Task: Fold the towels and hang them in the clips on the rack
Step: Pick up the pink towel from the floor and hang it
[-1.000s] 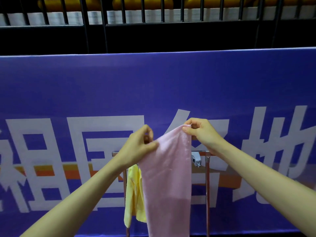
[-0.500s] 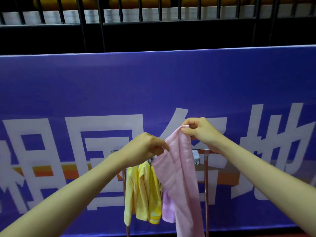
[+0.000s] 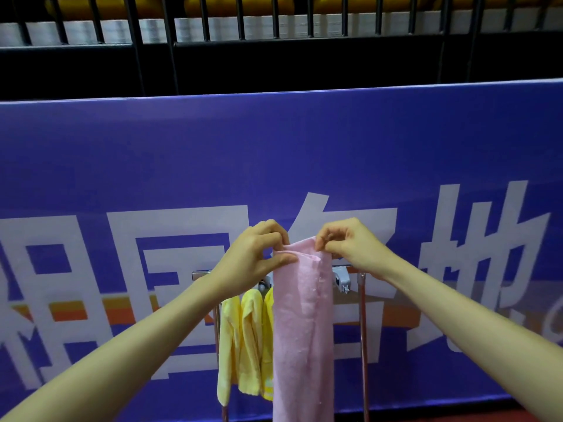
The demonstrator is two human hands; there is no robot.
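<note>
A pink towel hangs folded into a long narrow strip in front of the rack. My left hand pinches its top left corner and my right hand pinches its top right corner, both just above the rack's top bar. Yellow towels hang from clips on the bar's left part, partly behind the pink towel. A white clip hangs free on the bar, right of the pink towel. The bar's middle is hidden by the towel and my hands.
A tall blue banner with large white characters stands right behind the rack. Above it runs a black metal railing. The rack's right upright drops to a reddish floor at the bottom edge.
My hands have come closer together, and the pink towel's top edge has narrowed into a tighter fold. More of the yellow towels shows on the left.
</note>
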